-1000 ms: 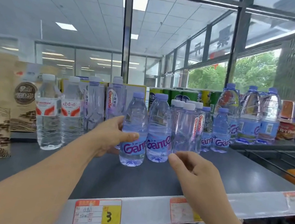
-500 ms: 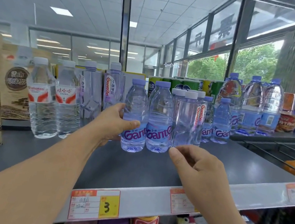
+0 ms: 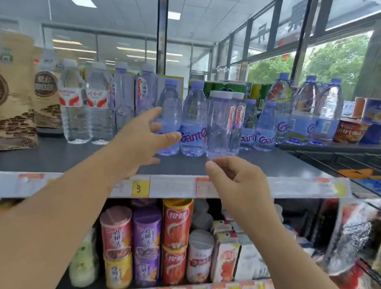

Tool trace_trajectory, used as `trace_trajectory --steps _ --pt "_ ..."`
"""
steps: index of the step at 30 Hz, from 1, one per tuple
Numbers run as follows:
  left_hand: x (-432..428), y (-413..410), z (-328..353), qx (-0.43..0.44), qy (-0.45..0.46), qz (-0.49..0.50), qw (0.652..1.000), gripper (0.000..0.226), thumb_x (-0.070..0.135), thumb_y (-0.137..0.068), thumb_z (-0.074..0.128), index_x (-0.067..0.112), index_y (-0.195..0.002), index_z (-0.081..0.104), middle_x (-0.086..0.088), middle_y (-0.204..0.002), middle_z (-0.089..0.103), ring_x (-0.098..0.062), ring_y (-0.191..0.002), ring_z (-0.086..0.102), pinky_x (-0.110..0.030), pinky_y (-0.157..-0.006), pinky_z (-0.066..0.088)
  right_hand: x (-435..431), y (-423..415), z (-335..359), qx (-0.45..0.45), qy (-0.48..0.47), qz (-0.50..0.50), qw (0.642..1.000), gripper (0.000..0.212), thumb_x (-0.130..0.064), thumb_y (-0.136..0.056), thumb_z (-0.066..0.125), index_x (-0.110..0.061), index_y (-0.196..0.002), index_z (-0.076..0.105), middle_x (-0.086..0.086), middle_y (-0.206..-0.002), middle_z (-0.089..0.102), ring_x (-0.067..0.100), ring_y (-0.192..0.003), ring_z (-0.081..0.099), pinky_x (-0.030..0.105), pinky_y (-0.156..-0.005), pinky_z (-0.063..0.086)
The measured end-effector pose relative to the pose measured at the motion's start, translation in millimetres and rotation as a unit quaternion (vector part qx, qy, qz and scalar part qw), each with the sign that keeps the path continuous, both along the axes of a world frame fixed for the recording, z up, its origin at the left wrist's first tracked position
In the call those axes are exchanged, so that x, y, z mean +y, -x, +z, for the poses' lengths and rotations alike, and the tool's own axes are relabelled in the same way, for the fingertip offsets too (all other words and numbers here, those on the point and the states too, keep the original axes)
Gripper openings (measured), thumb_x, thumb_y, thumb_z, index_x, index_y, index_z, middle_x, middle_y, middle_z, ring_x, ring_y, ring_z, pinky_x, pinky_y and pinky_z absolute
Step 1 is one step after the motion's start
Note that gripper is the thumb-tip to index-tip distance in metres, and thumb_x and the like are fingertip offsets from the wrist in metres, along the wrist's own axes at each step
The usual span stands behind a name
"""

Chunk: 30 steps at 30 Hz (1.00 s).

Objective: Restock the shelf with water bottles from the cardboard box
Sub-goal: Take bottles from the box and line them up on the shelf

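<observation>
My left hand [image 3: 144,137] is opening off the water bottle [image 3: 172,103], fingers spreading; the bottle is standing upright on the shelf [image 3: 60,160] just beyond it, my right hand [image 3: 235,182] hovering loosely curled, empty.

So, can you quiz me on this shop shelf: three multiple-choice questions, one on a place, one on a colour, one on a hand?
1. The tan paper bags stand: A left of the water bottles; B right of them; C on the lower shelf.
2. The cap on the bottle by the left hand is: A red; B pale purple; C green.
3. The right hand holds: A a bottle; B a price tag; C nothing.
A, they fill the shelf's left end; B, it looks lilac; C, its fingers curl round nothing.
</observation>
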<state>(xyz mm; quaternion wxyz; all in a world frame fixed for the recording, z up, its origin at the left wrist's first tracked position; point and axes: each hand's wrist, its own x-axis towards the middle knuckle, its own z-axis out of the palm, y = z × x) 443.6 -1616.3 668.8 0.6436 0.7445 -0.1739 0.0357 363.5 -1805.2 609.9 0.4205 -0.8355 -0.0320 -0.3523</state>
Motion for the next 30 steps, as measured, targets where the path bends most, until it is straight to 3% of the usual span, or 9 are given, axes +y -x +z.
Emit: trace_trajectory --steps 3,7,10,12,16,20,25,28,30 --pt "-19.6 45.1 -24.3 -0.012 -0.003 0.006 1.000 0.075 0.025 -0.085 0.077 0.030 -0.150 0.040 -0.006 -0.136 0.057 -0.012 -0.101 0.064 -0.034 -0.066 0.059 -7.3 32.0 -20.4 0.022 -0.005 0.027 0.999 0.027 -0.041 -0.090 0.063 -0.019 -0.102 0.073 -0.009 -0.089 0.072 0.004 -0.086 0.065 0.029 -0.079 0.054" --pt "-39.7 90.4 -73.8 0.032 0.011 0.007 0.999 0.070 0.025 -0.082 0.078 0.028 -0.145 0.047 -0.005 -0.130 0.061 -0.018 -0.106 0.066 -0.050 -0.084 0.058 -19.2 69.8 -59.2 0.059 -0.008 0.047 0.997 0.022 -0.047 -0.089 0.062 -0.027 -0.092 0.070 -0.013 -0.087 0.071 0.002 -0.083 0.064 0.028 -0.073 0.053" --pt "-44.7 113.6 -108.3 0.055 -0.002 0.019 0.998 0.065 0.026 -0.085 0.077 0.028 -0.144 0.048 -0.001 -0.129 0.062 -0.020 -0.113 0.064 -0.056 -0.090 0.055 -27.8 91.1 -87.6 0.091 -0.011 0.060 0.994 0.022 -0.045 -0.090 0.061 -0.029 -0.101 0.071 -0.019 -0.087 0.069 -0.003 -0.084 0.063 0.024 -0.073 0.053" --pt "-45.8 125.7 -134.9 0.081 0.001 0.023 0.996 0.061 0.024 -0.088 0.075 0.028 -0.143 0.049 0.000 -0.135 0.059 -0.020 -0.117 0.062 -0.057 -0.092 0.054 -31.6 102.8 -109.7 0.116 -0.013 0.061 0.991 0.022 -0.045 -0.090 0.061 -0.030 -0.104 0.071 -0.022 -0.086 0.066 -0.006 -0.083 0.062 0.017 -0.070 0.050" --pt "-47.3 145.5 -206.2 0.147 -0.002 0.011 0.989 0.056 0.023 -0.089 0.073 0.028 -0.140 0.053 0.004 -0.129 0.061 -0.015 -0.113 0.063 -0.050 -0.088 0.057 -32.1 119.8 -170.0 0.185 -0.039 0.070 0.979 0.015 -0.043 -0.091 0.063 -0.031 -0.099 0.067 -0.011 -0.092 0.069 0.005 -0.085 0.065 0.025 -0.072 0.055" --pt "-43.0 156.7 -297.7 0.234 -0.007 0.002 0.972 0.053 0.027 -0.088 0.074 0.032 -0.137 0.055 0.007 -0.131 0.062 -0.016 -0.115 0.063 -0.042 -0.084 0.054 -28.1 133.2 -256.0 0.274 -0.042 0.055 0.959 0.034 -0.044 -0.090 0.063 -0.026 -0.118 0.066 -0.012 -0.105 0.067 0.004 -0.089 0.064 0.024 -0.077 0.051" --pt "-34.0 176.8 -429.8 0.235 -0.106 -0.014 0.966 0.048 0.027 -0.089 0.074 0.029 -0.135 0.060 0.014 -0.122 0.064 0.004 -0.088 0.066 -0.018 -0.066 0.053 -26.5 155.0 -385.3 0.369 -0.026 0.022 0.929 0.030 -0.039 -0.086 0.069 -0.027 -0.113 0.069 -0.025 -0.090 0.061 -0.011 -0.085 0.057 0.017 -0.074 0.047" --pt "-31.8 191.4 -505.9 0.236 -0.199 -0.031 0.950 0.048 0.032 -0.090 0.072 0.035 -0.136 0.059 0.008 -0.131 0.063 -0.008 -0.103 0.065 -0.025 -0.082 0.052 -28.9 169.4 -471.7 0.426 -0.007 0.009 0.905 0.021 -0.035 -0.084 0.070 -0.027 -0.103 0.071 -0.019 -0.079 0.063 -0.007 -0.071 0.059 0.010 -0.060 0.045" --pt "-32.6 200.0 -555.3 0.249 -0.253 -0.049 0.934 0.050 0.038 -0.091 0.069 0.039 -0.139 0.055 0.007 -0.134 0.061 -0.011 -0.106 0.063 -0.027 -0.079 0.048 -34.1 176.9 -531.2 0.462 0.008 0.005 0.887 0.016 -0.034 -0.082 0.069 -0.024 -0.095 0.070 -0.010 -0.075 0.065 0.004 -0.065 0.060 0.019 -0.053 0.047"
